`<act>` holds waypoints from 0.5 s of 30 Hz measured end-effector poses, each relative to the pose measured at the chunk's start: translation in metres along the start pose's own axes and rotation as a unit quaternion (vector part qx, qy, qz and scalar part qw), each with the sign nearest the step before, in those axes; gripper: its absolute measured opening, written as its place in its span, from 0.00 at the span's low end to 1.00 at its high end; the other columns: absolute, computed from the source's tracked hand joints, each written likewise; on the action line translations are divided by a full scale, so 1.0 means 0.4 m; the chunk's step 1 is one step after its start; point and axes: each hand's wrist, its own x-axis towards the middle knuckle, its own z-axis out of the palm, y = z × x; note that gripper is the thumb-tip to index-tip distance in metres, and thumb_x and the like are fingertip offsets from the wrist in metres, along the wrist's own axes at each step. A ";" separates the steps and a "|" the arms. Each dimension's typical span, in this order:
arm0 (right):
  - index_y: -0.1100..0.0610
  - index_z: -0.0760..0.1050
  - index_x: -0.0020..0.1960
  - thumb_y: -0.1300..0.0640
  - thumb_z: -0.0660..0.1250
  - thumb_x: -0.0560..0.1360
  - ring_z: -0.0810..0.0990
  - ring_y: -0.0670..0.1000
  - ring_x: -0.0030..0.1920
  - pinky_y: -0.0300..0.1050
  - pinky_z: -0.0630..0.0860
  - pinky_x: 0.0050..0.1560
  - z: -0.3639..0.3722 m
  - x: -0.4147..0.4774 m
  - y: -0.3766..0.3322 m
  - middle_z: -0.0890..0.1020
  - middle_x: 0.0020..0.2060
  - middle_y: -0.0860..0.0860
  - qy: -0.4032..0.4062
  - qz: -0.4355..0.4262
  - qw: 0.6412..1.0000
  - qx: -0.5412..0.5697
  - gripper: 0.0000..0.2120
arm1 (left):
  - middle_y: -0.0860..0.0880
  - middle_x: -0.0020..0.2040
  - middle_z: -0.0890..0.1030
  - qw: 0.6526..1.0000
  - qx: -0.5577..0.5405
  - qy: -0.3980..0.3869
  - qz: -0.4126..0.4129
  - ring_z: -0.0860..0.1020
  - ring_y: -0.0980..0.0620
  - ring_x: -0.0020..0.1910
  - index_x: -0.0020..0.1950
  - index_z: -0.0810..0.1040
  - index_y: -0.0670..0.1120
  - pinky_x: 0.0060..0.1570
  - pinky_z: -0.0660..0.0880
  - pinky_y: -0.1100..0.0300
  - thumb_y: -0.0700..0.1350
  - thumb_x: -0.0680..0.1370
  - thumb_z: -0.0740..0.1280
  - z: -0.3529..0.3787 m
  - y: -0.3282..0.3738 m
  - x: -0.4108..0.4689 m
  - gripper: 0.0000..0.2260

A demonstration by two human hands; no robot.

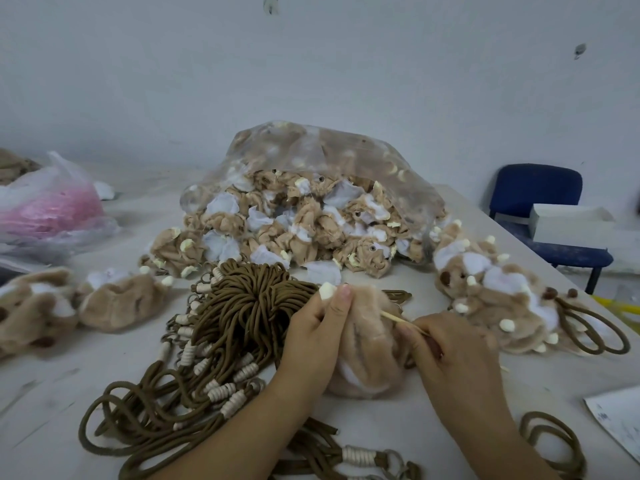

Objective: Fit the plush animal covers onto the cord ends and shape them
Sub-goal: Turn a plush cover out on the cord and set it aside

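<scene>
The left hand [320,327] grips a tan plush cover [369,348] near the desk's [398,431] middle, thumb and fingers closed on its top. The right hand [450,355] pinches a thin stick [401,321], its tip against the cover. Brown cords [221,327] lie just left; a bag [311,199] of covers sits behind.

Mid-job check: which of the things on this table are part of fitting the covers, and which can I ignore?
In the job: plush cover in left hand; thin stick in right hand; brown cords; open bag of covers.

Lying about: pink bag; blue chair; paper sheet.
</scene>
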 end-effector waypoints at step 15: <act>0.49 0.76 0.38 0.40 0.51 0.76 0.74 0.44 0.37 0.46 0.62 0.44 0.002 0.001 -0.001 0.77 0.33 0.41 -0.031 -0.042 0.997 0.056 0.20 | 0.54 0.22 0.70 0.979 0.180 -0.048 0.086 0.69 0.60 0.23 0.26 0.69 0.49 0.25 0.66 0.62 0.65 0.77 0.53 0.032 0.012 -0.011 0.27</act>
